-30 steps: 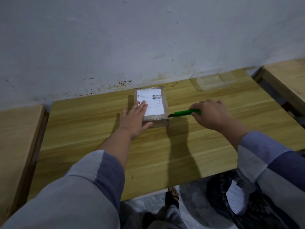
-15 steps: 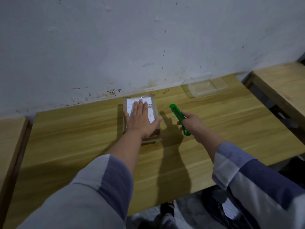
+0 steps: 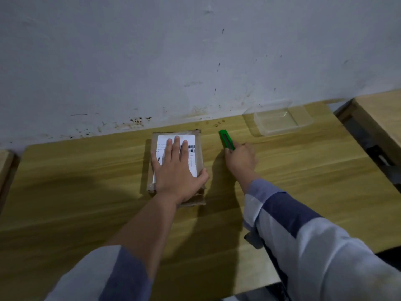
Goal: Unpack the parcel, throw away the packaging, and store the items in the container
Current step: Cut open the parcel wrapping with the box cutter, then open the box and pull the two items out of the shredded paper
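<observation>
A brown cardboard parcel [image 3: 198,148] with a white shipping label lies flat on the wooden table [image 3: 86,181], close to the wall. My left hand [image 3: 176,170] presses flat on top of it, fingers spread, thumb hooked over its right edge. My right hand [image 3: 240,159] is just right of the parcel, closed around a green utility knife [image 3: 226,140] whose far end points toward the wall. A clear plastic container [image 3: 280,119] sits at the back right of the table; it looks empty.
A stained white wall [image 3: 195,61] runs right behind the table. Another wooden table [image 3: 382,114] stands to the right across a narrow gap, and the corner of a third one [image 3: 5,161] shows at the far left.
My right hand swung the knife from pointing at the parcel's near right side to pointing away toward the wall. My left hand slid further over the label. The camera moved closer.
</observation>
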Demonstrator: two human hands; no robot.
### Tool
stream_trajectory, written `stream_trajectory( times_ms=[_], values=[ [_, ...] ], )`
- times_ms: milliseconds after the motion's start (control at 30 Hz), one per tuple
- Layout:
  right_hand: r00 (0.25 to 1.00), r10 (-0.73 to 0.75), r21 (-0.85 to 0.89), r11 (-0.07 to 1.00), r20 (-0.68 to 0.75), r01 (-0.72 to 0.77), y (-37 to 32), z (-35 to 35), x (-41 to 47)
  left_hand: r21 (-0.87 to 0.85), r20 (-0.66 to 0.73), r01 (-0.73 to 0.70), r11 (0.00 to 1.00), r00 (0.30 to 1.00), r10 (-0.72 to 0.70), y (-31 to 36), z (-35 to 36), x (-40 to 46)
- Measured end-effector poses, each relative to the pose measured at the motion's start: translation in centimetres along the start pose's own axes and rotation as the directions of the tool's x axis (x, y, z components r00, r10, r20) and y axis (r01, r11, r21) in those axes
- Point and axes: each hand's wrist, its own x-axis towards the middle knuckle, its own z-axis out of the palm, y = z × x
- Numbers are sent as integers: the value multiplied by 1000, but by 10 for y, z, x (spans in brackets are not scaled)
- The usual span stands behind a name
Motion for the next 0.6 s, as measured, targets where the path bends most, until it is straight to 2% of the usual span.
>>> stream_trajectory(
  times_ms=[133, 200, 267, 300, 400, 467, 600],
  values=[
    [1000, -4, -52, 999, 1, 4, -1, 4, 5, 3, 2, 4, 1000, 1000, -4, 0, -1, 1],
    [999, -12, -24, 1000, -45, 11, -10, 4, 7, 6, -1, 9, 1000, 1000, -9, 0, -1, 0],
    [991, -106, 124, 985, -86, 117, -28, 4, 10, -8, 4, 17, 1000, 1000, -17, 1, -1, 0],
    [984, -166, 247, 953, -64, 176, -40, 3, 12, -13, 6, 21, 1000, 1000, -21, 1, -1, 0],
    [939, -315, 554, 810, 135, 192, -69, -1, 8, -8, 5, 19, 1000, 1000, -19, 2, -3, 0],
    [915, -345, 605, 780, 209, 156, -74, -3, 4, -5, 7, 0, 1000, 1000, 0, -2, -4, 0],
    [942, -296, 592, 792, 161, 148, -57, -2, -9, 10, 94, -135, 991, 987, 133, -15, -12, -6]
  ],
)
